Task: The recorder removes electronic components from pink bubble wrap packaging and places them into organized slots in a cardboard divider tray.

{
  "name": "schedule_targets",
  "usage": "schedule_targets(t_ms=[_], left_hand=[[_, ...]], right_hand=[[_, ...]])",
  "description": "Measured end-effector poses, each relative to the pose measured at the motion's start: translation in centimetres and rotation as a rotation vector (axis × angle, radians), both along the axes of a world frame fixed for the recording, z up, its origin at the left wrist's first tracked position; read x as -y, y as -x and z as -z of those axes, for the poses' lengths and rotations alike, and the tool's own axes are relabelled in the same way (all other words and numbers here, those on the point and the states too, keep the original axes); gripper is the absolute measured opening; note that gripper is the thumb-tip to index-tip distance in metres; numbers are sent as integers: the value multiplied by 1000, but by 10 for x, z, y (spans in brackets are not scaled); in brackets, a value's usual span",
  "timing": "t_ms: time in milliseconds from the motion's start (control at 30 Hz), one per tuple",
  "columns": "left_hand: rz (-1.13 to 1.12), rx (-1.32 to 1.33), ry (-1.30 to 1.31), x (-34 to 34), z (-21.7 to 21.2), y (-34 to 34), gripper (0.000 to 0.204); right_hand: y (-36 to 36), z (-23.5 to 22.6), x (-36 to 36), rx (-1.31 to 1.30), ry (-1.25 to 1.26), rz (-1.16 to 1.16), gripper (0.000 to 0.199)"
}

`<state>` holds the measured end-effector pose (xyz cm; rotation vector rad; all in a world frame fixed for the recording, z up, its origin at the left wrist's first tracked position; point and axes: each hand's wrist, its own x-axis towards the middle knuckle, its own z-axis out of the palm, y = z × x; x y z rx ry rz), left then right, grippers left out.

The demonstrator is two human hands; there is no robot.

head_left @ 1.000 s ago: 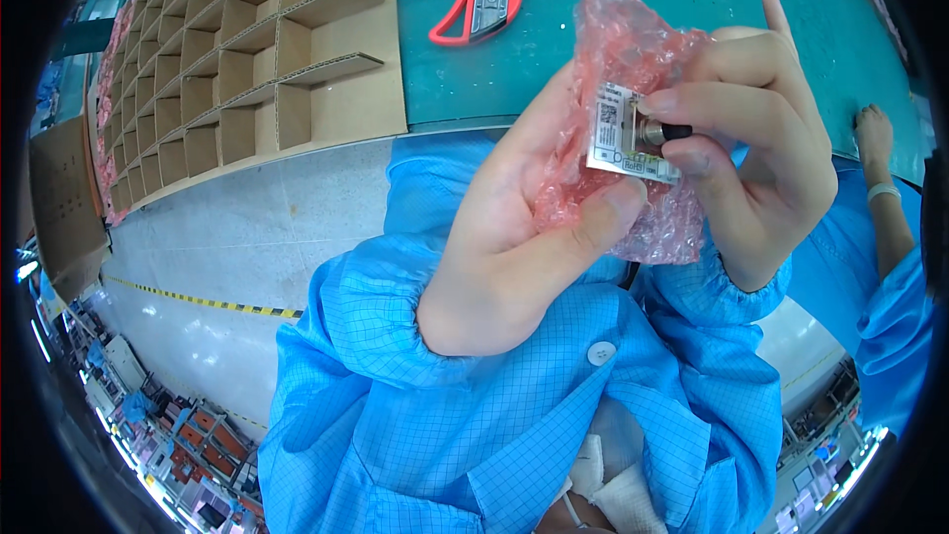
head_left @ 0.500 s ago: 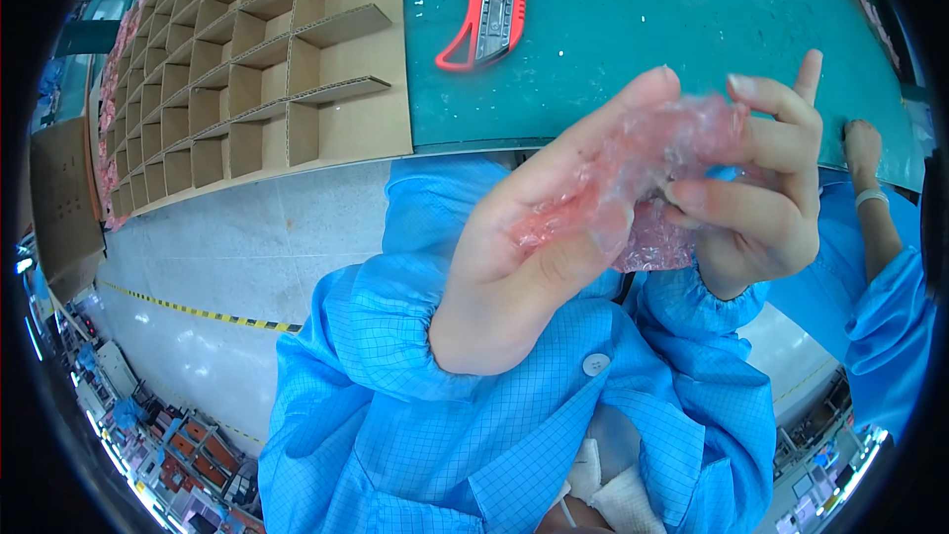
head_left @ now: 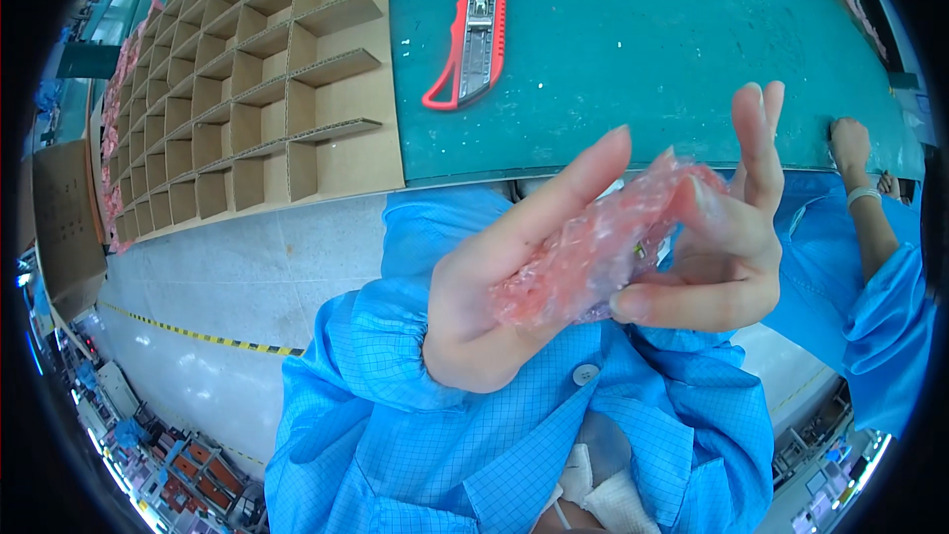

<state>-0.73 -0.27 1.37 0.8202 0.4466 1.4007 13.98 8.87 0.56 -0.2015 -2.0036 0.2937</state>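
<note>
A crumpled piece of pink bubble wrap (head_left: 583, 262) is held between my two hands, in front of my blue smock. It lies along the palm of my left hand (head_left: 494, 257), whose index finger stretches up along its far side; the left thumb is mostly hidden. My right hand (head_left: 732, 267) pinches the other end with thumb and index finger, while its other fingers point upward. A small greenish-yellow bit shows in the fold between the hands; the rest of what is wrapped, if anything, is hidden.
A red utility knife (head_left: 479, 35) lies on the green tabletop (head_left: 613, 89). To its left stands a cardboard divider grid (head_left: 247, 89), with pink wrap along its far left side. At the right, another person's forearm (head_left: 875, 227) rests at the table edge.
Both hands have come lower and slightly left with the bubble wrap. The right fingers have shifted their hold, and the left index finger has straightened. The view has tilted a little.
</note>
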Motion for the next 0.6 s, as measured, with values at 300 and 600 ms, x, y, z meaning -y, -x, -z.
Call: schedule_targets(t_ms=[300, 600], left_hand=[[-112, 362, 18, 1, 23, -16, 68], [-69, 488, 399, -7, 3, -8, 62]], right_hand=[[34, -14, 17, 9, 41, 227, 22], [94, -16, 39, -299, 25, 870, 27]])
